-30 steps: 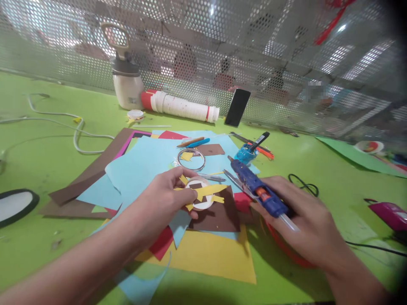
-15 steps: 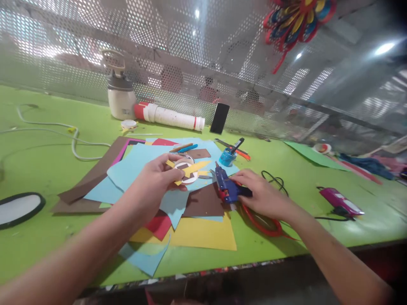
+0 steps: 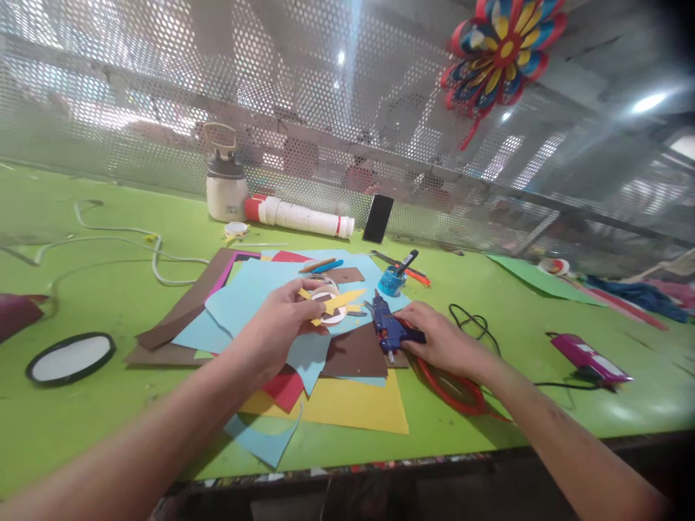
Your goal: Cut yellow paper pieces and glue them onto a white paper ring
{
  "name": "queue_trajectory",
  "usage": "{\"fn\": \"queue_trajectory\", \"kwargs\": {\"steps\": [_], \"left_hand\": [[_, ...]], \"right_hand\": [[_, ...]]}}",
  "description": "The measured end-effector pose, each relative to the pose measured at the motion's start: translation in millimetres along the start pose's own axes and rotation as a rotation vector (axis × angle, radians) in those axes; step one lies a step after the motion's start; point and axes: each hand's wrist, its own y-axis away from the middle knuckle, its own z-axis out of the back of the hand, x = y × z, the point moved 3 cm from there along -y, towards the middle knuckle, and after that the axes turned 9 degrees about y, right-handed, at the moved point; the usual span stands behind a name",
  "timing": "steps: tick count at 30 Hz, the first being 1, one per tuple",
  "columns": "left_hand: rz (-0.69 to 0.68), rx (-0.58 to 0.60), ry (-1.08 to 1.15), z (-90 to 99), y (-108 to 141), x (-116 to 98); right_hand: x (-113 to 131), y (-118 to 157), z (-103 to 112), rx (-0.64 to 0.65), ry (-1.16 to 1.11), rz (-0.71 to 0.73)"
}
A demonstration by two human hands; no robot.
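Note:
My left hand (image 3: pixel 296 311) pinches a white paper disc (image 3: pixel 337 315) between thumb and fingers, above the pile of coloured paper. Across the disc lie a pointed yellow paper strip (image 3: pixel 350 297) and a small dark brown piece. My right hand (image 3: pixel 434 334) has its fingers closed around the handle of a blue glue gun (image 3: pixel 386 323), whose nozzle points away from me. Its trigger side is partly hidden by the fingers. Beneath the right hand and wrist show the red handles of scissors (image 3: pixel 453 394). The gun and the disc are a short distance apart.
Light blue sheets (image 3: pixel 244 278), brown and yellow sheets lie stacked on the green table. Behind them stand a blue pot (image 3: pixel 391 281) with a marker, a phone (image 3: pixel 378 218) and a spray bottle (image 3: pixel 226 189). A purple device (image 3: pixel 589 359) with a black cable lies at right.
The view has shifted a little, so the table's contents appear lower and mostly further right. Both hands keep their holds, and the glue gun has turned slightly.

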Motion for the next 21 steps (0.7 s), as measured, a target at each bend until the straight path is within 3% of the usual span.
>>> {"fn": "queue_trajectory", "kwargs": {"steps": [3,5,8,11,15,21], "left_hand": [[0.014,0.021,0.033,-2.1,0,1],[0.029,0.022,0.042,-3.1,0,3],[0.070,0.032,0.030,-4.1,-2,9],[0.088,0.063,0.029,-5.1,-3,14],[0.113,0.094,0.047,-6.7,-2,16],[0.164,0.121,0.017,-9.5,-1,20]], "right_hand": [[3,5,9,-0.032,0.020,-0.019],[13,8,23,-0.120,0.049,-0.033],[42,8,46,-0.296,0.021,0.028],[74,-2,58,-0.374,-0.058,0.167],[94,-22,52,-0.379,-0.121,0.184],[93,-35,33,-0.325,-0.103,0.190]]}}
